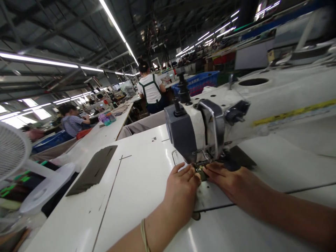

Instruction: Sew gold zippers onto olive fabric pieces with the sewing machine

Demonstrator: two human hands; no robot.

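Note:
A sewing machine [194, 126] with a grey and white head stands on the white table. At its needle, a small dark olive piece of fabric [203, 175] lies on the needle plate, mostly hidden by fingers. My left hand [182, 190], a thin band round its wrist, has its fingers bent together at the left edge of this piece. From the right, my right hand [231, 180] pinches the same piece, fingertips close to the presser foot. Behind the right hand, a dark flat piece [243, 156] lies on the machine bed.
Dark flat cut pieces [96, 169] lie in a stack on the table to the left. A white fan [47, 189] stands at the left edge. Beyond the machine are a blue crate [202, 82] and a person [151, 87] in a white shirt; another person [73, 122] sits at the left.

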